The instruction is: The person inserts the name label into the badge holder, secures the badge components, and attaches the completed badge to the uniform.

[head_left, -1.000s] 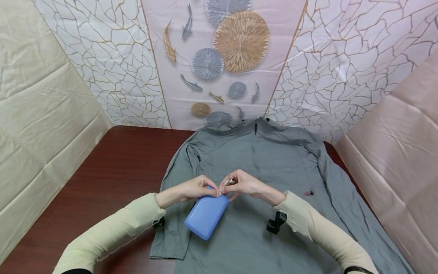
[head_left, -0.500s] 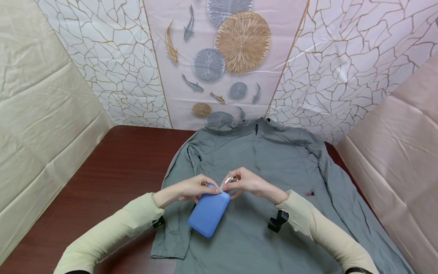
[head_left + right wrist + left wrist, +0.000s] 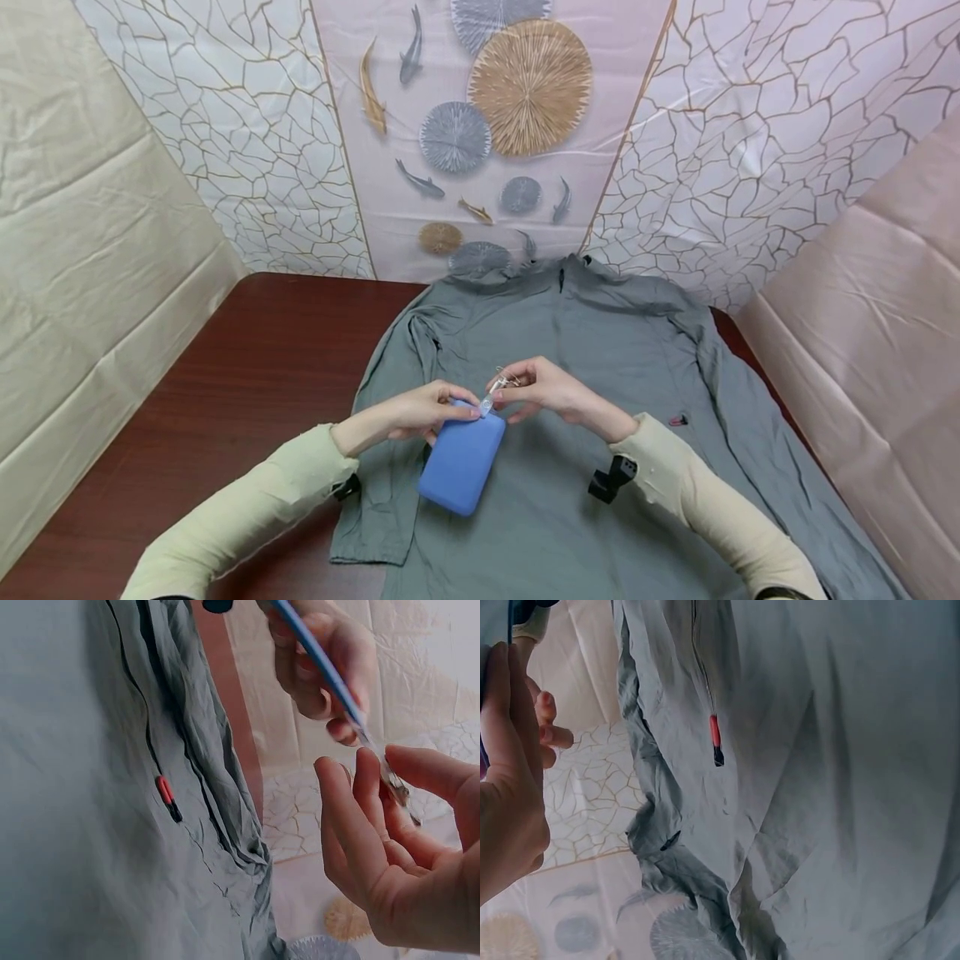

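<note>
A printed fabric backdrop, pale with gold crackle lines and fish, stands beyond both hands. Below them is a dark red-brown wooden worktop, bare to the left of the left hand. A grey-green long-sleeved jacket lies spread beneath both hands. The left hand pinches one corner of a plain blue, rounded rectangular flat case, thumb on top. The case, held above the jacket, slants from the fingers towards the person; its face is smooth, its edge thin. The right hand, just beside, pinches a silvery metal clip on a translucent strap at the case's upper end. A red-and-black zip pull lies to the right of the right hand.
</note>
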### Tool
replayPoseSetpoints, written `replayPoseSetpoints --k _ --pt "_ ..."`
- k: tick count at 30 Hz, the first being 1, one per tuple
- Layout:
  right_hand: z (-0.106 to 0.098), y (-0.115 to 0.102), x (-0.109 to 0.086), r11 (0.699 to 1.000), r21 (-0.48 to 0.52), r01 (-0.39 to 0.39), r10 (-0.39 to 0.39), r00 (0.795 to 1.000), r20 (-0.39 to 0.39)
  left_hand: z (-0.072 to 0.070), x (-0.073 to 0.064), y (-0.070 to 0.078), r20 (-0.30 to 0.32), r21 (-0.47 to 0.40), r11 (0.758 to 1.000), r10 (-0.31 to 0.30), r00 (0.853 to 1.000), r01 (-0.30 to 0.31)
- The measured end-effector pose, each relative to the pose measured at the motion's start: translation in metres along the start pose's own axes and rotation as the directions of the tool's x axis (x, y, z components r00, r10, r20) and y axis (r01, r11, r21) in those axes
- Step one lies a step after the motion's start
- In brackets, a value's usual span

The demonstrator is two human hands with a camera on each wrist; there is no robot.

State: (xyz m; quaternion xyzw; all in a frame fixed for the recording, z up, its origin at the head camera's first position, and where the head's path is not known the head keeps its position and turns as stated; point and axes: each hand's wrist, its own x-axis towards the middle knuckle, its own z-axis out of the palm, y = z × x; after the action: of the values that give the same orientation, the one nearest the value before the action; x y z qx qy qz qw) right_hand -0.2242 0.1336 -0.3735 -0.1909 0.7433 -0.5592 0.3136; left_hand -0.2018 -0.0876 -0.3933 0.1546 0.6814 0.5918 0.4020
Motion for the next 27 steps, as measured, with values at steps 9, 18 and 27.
replayPoseSetpoints --k 9,18,27 --pt "-0.007 -0.002 -0.004 1.000 -0.011 0.025 -0.026 0.999 -0.048 0.001 0.003 -0.004 0.014 -0.100 0.995 0.005 1.000 -0.004" --pt "-0.017 0.000 -0.004 0.997 0.025 0.077 -0.074 0.992 -0.103 -0.001 0.005 -0.008 -0.007 -0.159 0.987 0.020 1.000 -0.021" --pt "-0.019 0.007 0.000 0.992 0.088 0.091 -0.087 0.995 -0.053 0.001 0.006 -0.007 0.012 -0.191 0.981 0.021 1.000 -0.018"
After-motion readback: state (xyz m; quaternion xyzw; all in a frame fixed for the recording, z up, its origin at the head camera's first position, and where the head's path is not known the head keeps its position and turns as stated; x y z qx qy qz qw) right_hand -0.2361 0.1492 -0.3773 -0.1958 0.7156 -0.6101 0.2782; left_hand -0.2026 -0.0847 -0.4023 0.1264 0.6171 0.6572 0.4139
